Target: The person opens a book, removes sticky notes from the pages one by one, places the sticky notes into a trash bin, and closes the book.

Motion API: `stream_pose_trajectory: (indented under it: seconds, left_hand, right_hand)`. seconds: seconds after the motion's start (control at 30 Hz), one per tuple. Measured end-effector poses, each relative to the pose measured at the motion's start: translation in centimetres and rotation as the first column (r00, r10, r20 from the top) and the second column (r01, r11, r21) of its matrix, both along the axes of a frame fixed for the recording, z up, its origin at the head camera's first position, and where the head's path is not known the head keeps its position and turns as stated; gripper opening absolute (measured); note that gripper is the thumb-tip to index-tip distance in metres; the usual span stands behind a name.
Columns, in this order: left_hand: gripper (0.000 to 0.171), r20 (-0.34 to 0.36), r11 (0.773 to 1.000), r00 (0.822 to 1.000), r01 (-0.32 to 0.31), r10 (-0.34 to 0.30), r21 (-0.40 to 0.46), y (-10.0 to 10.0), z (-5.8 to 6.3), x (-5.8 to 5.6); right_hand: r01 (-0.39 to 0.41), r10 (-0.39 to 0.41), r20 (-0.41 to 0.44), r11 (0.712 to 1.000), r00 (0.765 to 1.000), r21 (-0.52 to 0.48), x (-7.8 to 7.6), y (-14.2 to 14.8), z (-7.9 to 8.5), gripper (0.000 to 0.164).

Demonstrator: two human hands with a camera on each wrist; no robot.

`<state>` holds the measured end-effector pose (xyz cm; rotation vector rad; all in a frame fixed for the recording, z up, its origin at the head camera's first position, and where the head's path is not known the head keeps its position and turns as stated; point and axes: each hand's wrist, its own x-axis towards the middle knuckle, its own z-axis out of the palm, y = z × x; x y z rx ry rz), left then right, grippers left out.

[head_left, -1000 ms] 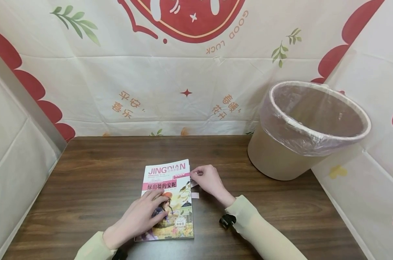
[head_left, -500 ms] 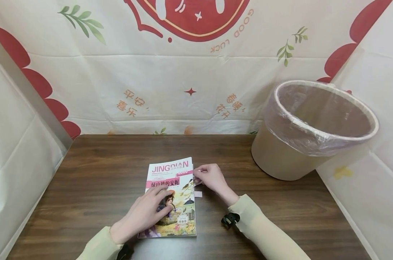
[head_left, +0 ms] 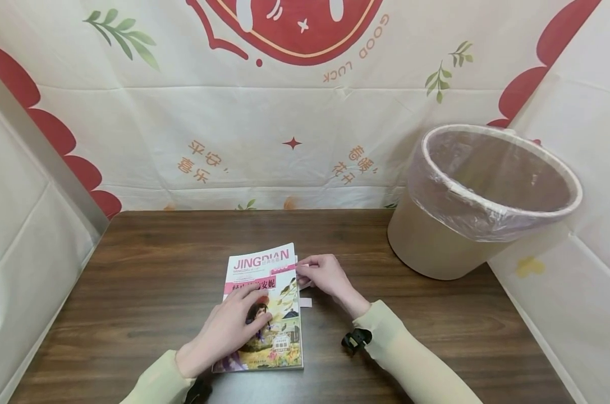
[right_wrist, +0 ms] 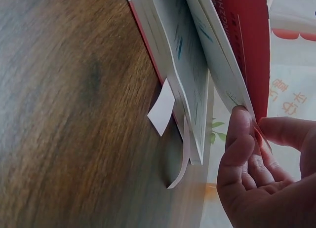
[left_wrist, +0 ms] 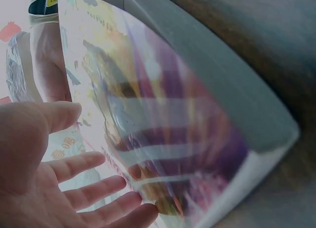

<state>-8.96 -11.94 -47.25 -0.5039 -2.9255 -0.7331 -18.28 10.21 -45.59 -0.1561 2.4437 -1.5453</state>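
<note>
A paperback book (head_left: 284, 306) with a colourful illustrated cover and pink title lettering lies on the table. My left hand (head_left: 238, 320) rests on its cover, fingers spread; in the left wrist view the fingers (left_wrist: 94, 191) reach over the glossy surface. At the book's right edge, my right hand (head_left: 327, 276) pinches the cover and a batch of pages between thumb and fingers. In the right wrist view these lifted pages (right_wrist: 219, 55) stand apart from the lower ones, leaving a gap. Two pale paper strips stick out of the lower pages: a short one (right_wrist: 162, 107) and a curved one (right_wrist: 181, 159).
A bin (head_left: 426, 247) lined with clear plastic stands at the table's back right. Dark wood-grain table (head_left: 158, 269) surrounds the book. Behind it hangs a white printed cloth (head_left: 264, 118), and pale covered walls flank both sides.
My left hand has slid slightly up and to the right over the cover. The right hand stays at the book's right edge. The head view has shifted a little.
</note>
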Motion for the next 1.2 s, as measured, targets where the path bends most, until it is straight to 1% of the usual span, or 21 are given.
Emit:
stream_pose_trajectory:
  seconds: [0.13, 0.3, 0.4, 0.53, 0.63, 0.7, 0.87, 0.97, 1.1, 1.2]
  left_hand:
    - [0.049, 0.010, 1.000, 1.000, -0.024, 0.023, 0.021, 0.3, 0.1, -0.1]
    - [0.055, 0.012, 0.999, 0.999, -0.030, 0.030, 0.039, 0.6, -0.1, -0.1]
    - [0.058, 0.011, 0.998, 0.999, -0.036, 0.036, 0.043, 0.7, -0.1, -0.1]
    - [0.058, -0.014, 0.998, 1.000, -0.018, 0.019, 0.068, 0.8, 0.0, -0.2]
    - [0.057, -0.027, 0.995, 1.000, 0.005, -0.003, 0.096, 1.0, 0.3, -0.2]
    - [0.056, -0.020, 0.993, 1.000, 0.002, 0.001, 0.117, 1.1, 0.4, -0.2]
    - [0.053, 0.013, 0.983, 0.999, -0.052, 0.050, 0.175, 1.5, 0.9, -0.1]
    - [0.054, 0.013, 0.978, 0.997, -0.076, 0.075, 0.194, 1.7, 1.1, -0.2]
    - [0.061, 0.008, 0.974, 0.994, -0.109, 0.110, 0.199, 2.0, 1.4, -0.4]
    - [0.069, 0.019, 0.968, 0.991, -0.136, 0.135, 0.211, 2.2, 1.6, -0.7]
  right_hand:
    - [-0.006, 0.006, 0.004, 1.000, 1.000, -0.020, 0.0, -0.1, 0.0, 0.023]
    - [-0.012, 0.013, 0.013, 0.997, 1.000, -0.071, 0.1, -0.2, 0.2, 0.022]
    - [-0.017, 0.018, 0.010, 0.997, 1.000, -0.078, 0.2, -0.3, 0.4, 0.022]
    - [-0.024, 0.024, 0.002, 0.996, 1.000, -0.081, 0.3, -0.4, 0.5, 0.022]
    - [-0.029, 0.030, 0.010, 0.994, 0.999, -0.107, 0.3, -0.5, 0.7, 0.023]
    - [-0.034, 0.038, 0.027, 0.991, 0.999, -0.133, 0.4, -0.6, 0.8, 0.024]
    - [-0.046, 0.054, 0.047, 0.986, 0.997, -0.161, 0.5, -0.7, 1.2, 0.025]
    - [-0.049, 0.057, 0.047, 0.986, 0.997, -0.159, 0.5, -0.8, 1.4, 0.025]
    - [-0.048, 0.059, 0.055, 0.982, 0.997, -0.185, 0.5, -1.0, 1.6, 0.026]
    - [-0.048, 0.060, 0.053, 0.979, 0.997, -0.198, 0.5, -1.2, 1.7, 0.026]
